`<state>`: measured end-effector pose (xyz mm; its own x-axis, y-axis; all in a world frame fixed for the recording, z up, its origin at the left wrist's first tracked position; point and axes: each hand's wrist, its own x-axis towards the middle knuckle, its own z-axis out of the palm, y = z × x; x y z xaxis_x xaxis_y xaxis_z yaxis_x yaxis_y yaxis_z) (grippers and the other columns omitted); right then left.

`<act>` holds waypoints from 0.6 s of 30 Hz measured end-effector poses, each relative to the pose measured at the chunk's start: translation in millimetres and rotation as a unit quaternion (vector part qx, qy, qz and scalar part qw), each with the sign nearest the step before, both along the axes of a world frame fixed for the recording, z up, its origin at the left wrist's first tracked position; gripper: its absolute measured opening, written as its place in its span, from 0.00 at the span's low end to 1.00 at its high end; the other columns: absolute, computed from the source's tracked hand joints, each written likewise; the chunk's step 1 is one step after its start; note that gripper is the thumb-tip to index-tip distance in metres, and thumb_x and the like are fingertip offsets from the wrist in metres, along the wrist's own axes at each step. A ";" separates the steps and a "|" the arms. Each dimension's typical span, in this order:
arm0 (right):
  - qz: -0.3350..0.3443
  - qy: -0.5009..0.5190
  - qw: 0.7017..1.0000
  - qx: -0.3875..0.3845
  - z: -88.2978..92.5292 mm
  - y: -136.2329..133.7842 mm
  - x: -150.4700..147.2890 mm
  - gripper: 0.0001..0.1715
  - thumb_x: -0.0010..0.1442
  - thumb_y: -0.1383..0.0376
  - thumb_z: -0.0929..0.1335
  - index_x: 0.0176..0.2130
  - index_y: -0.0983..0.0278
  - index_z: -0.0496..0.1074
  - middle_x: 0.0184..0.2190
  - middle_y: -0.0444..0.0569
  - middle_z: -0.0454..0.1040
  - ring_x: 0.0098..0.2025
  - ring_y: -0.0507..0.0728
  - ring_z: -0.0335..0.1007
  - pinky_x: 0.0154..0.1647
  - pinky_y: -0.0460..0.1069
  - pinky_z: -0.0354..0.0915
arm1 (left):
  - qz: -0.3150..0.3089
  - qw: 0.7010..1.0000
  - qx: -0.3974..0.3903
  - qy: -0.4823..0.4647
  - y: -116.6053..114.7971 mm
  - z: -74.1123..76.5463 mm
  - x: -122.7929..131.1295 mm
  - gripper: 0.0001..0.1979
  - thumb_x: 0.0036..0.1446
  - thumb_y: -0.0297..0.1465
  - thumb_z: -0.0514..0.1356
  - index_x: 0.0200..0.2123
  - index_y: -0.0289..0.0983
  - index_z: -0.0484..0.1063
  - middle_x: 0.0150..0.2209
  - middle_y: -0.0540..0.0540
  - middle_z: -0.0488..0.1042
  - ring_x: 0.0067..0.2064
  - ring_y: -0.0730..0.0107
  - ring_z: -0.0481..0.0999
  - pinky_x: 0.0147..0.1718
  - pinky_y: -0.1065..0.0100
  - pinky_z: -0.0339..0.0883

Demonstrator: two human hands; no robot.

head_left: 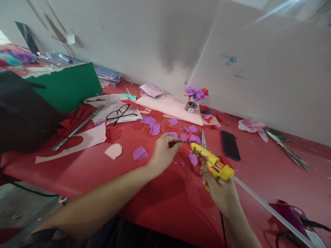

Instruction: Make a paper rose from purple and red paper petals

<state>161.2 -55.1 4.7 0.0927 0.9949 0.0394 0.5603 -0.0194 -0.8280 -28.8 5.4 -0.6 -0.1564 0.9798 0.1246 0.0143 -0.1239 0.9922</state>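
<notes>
My right hand (pixel 219 187) grips a yellow glue gun (pixel 210 162), its nozzle pointing up-left; a clear glue stick (pixel 269 206) trails from its back. My left hand (pixel 164 151) is pinched shut on a thin stick or small piece right at the nozzle tip; what it holds is too small to name. Purple petal cut-outs (pixel 192 138) and red ones lie on the red table (pixel 77 172) just around both hands.
A black phone (pixel 230 145) and scissors (pixel 203 139) lie beyond the gun. Finished paper roses (pixel 195 93) stand in a small cup by the wall. Glasses (pixel 120 113), a green sheet (pixel 67 86), pink paper (pixel 170 107) and a purple device (pixel 297 220) surround the work spot.
</notes>
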 end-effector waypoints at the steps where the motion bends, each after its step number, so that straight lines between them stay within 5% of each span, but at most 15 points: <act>1: 0.000 -0.009 1.000 0.002 -0.3 -1.1 0.9 0.25 0.56 0.43 0.68 0.24 0.61 0.67 0.15 0.42 0.64 0.17 0.52 0.60 0.18 0.48 0.59 | 0.000 1.000 -0.003 -0.004 0.4 -0.8 -0.1 0.06 0.49 0.23 0.64 0.28 0.38 0.81 0.32 0.46 0.74 0.34 0.69 0.73 0.37 0.68 0.64; 9: -0.014 -0.145 0.989 0.001 -3.6 -10.3 46.9 0.26 0.55 0.44 0.66 0.18 0.58 0.65 0.15 0.46 0.67 0.17 0.55 0.63 0.18 0.49 0.59 | 0.003 0.985 -0.099 -0.144 2.4 1.9 0.0 0.03 0.48 0.26 0.64 0.29 0.36 0.77 0.29 0.48 0.75 0.31 0.72 0.70 0.33 0.70 0.62; 14: -0.059 -0.284 0.957 0.008 -2.2 0.5 113.2 0.15 0.52 0.49 0.67 0.29 0.57 0.67 0.27 0.52 0.73 0.27 0.62 0.69 0.25 0.53 0.61 | 0.016 0.979 -0.095 -0.181 5.0 6.0 -4.4 0.02 0.47 0.27 0.66 0.27 0.35 0.76 0.27 0.50 0.72 0.30 0.75 0.67 0.33 0.71 0.59; 18: -0.034 -0.359 0.933 0.002 -21.5 9.9 170.8 0.14 0.52 0.52 0.64 0.28 0.59 0.65 0.30 0.56 0.72 0.32 0.65 0.71 0.32 0.57 0.65 | -0.006 0.969 -0.101 -0.227 8.0 4.9 -6.9 0.05 0.45 0.27 0.67 0.29 0.35 0.76 0.26 0.52 0.71 0.29 0.77 0.67 0.32 0.72 0.59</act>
<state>332.1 -45.2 -16.8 0.1042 0.9873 0.1199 0.9678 -0.0729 -0.2410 -35.7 13.4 4.3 -0.1381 0.9792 -0.1488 -0.4295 0.0762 0.8999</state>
